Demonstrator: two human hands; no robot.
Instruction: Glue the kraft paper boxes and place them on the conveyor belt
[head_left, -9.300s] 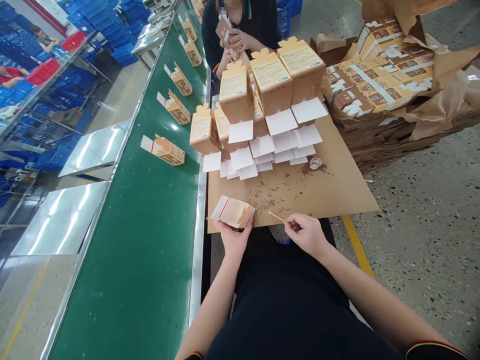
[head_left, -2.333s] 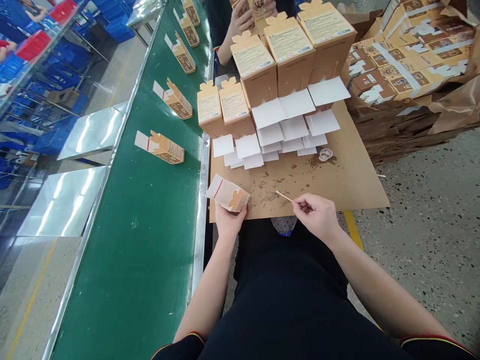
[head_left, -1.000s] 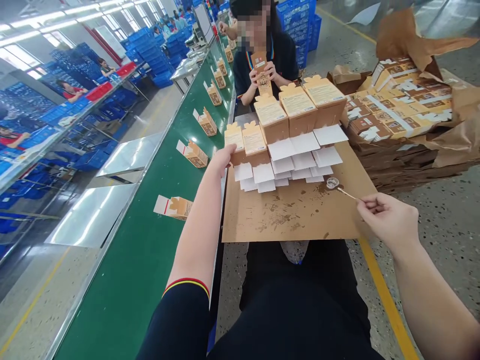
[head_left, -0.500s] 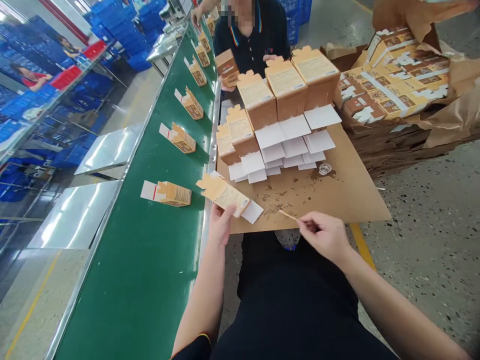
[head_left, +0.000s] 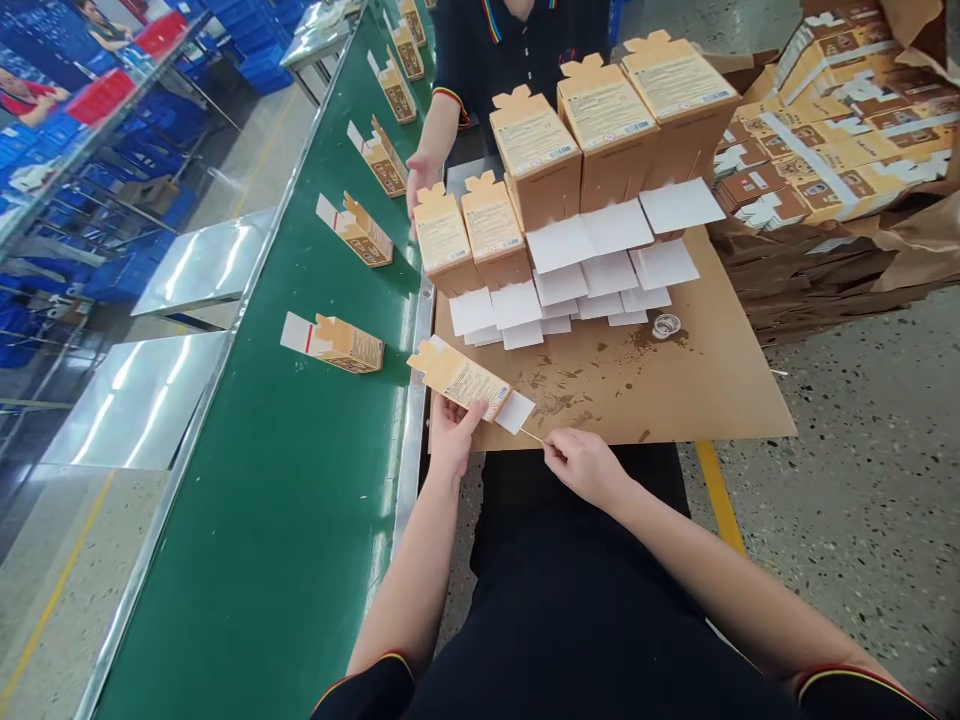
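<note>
My left hand (head_left: 454, 436) is closed on a tan printed carton (head_left: 466, 382), tilted over the near left corner of the cardboard-topped table. A white flap (head_left: 516, 411) sticks out of the carton's lower right end. Between the fingers of my right hand (head_left: 583, 462) is a thin stick like a cotton swab (head_left: 533, 436), its tip at or very near that flap. Just beyond, open cartons (head_left: 491, 225) stand stacked with white flaps hanging toward me. A small clear cup (head_left: 665, 326) sits on the cardboard (head_left: 720, 390) among wet spots.
A green conveyor belt (head_left: 285, 560) runs along my left, carrying a row of upright cartons (head_left: 351, 342). Across the table stands a co-worker, one hand (head_left: 424, 182) beside the belt. Bundled flat cartons (head_left: 817, 140) lie in brown paper at the right.
My right hand has brought the stick left to the carton's white flap. The co-worker's hand has let go of a carton and now reaches toward the belt. The view has shifted slightly.
</note>
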